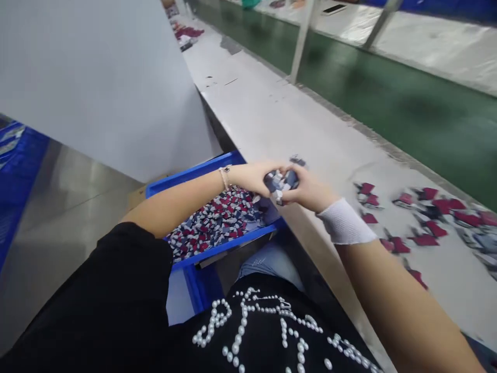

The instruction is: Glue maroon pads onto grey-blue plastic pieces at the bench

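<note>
In the head view, the left hand (251, 178), below a pale bracelet (224, 177), and the right hand (310, 187), below a white knitted wristband (347, 223), are cupped against each other, fingers curled around a handful of small, flat grey and white pieces (280, 182). This handful is held at the near edge of the long white bench (264, 114), beside the end of a rectangular blue plastic bin (229, 245). Inside the bin lies a dense heap of small dark red, grey and white pieces (217, 223). A few small grey pieces (298, 161) show on the bench just beyond the hands. Scattered dark red and grey pieces (430, 223) lie toward the bench's far edge, right of the hands. Along that edge runs a flat green surface (419, 103). A large, smooth white panel (97, 77) stands beyond the bin, left of the bench.
</note>
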Demonstrator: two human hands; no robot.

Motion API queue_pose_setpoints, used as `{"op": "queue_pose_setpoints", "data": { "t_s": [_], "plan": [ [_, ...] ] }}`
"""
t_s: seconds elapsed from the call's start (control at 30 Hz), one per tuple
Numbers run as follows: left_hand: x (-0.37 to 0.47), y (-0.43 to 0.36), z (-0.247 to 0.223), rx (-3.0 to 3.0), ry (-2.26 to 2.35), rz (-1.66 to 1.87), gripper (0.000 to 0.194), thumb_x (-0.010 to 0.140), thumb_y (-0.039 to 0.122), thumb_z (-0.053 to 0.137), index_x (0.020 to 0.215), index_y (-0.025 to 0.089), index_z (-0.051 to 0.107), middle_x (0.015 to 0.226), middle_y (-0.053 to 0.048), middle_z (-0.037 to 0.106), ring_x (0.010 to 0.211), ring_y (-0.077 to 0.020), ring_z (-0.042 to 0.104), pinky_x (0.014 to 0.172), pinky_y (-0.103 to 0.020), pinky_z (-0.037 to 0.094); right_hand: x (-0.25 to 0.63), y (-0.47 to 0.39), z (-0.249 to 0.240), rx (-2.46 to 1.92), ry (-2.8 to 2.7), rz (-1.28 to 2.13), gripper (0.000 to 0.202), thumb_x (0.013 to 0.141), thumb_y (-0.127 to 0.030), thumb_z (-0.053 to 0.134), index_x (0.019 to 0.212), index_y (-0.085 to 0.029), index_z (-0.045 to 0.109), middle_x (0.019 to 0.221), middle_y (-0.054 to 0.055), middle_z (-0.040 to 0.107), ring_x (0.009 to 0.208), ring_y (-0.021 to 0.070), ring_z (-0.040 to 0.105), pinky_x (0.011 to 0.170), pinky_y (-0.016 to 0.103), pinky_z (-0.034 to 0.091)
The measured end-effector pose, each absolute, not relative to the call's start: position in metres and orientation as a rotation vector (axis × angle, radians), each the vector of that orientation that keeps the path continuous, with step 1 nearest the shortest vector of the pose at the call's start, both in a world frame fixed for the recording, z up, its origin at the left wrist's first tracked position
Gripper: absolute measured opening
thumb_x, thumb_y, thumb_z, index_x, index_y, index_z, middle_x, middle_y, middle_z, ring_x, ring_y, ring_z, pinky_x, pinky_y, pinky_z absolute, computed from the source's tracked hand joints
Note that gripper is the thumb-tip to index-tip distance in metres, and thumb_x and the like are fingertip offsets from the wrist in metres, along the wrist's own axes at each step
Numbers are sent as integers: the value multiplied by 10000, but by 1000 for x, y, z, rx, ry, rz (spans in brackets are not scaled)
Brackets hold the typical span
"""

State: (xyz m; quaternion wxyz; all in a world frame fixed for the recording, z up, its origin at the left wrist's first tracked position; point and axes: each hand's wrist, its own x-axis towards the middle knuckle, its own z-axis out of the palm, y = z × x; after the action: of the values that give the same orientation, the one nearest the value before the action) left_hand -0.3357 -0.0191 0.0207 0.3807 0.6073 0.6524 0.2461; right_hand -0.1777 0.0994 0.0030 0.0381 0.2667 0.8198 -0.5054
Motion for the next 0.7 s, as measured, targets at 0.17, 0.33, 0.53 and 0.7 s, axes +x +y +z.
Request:
{"op": "queue_pose_setpoints", "data": {
  "t_s": [0.17, 0.33, 0.53, 0.7],
  "plan": [
    [-365, -122, -55, 814, 1824, 629, 493, 686, 95, 763, 1129, 203, 577, 915, 11, 647, 762, -157, 661, 632, -268, 577, -256, 15, -77, 612, 2153, -1527, 330, 974, -328, 649, 1256, -162, 606, 1160, 77, 660, 918, 181, 675, 762, 358, 606],
    [-376, -164, -126, 545, 2076, 699, 305, 955, 289, 648, 1216, 140, 596, 1112, -74, 664, 912, -170, 680, 756, -331, 617, -285, -11, -124, 646, 2076, -1435, 393, 969, -351, 654, 1313, -174, 585, 1278, 102, 623, 1045, 226, 661, 856, 426, 595],
    [-432, -152, -128, 582, 2526, 928, 467, 976, 359, 609, 1400, 197, 502, 1442, -130, 515, 1222, -272, 587, 1018, -503, 535, -245, 11, -113, 590, 2249, -1423, 410, 960, -343, 662, 1327, -180, 583, 1340, 110, 600, 1146, 257, 627, 962, 494, 546],
    [-498, -86, -110, 787, 2677, 985, 420, 992, 355, 581, 1377, 198, 524, 1445, -121, 519, 1261, -270, 562, 1063, -510, 500, -166, 16, -75, 520, 2273, -1525, 490, 882, -405, 684, 1335, -241, 598, 1351, 86, 641, 1191, 261, 629, 1046, 442, 523]
  ]
}}
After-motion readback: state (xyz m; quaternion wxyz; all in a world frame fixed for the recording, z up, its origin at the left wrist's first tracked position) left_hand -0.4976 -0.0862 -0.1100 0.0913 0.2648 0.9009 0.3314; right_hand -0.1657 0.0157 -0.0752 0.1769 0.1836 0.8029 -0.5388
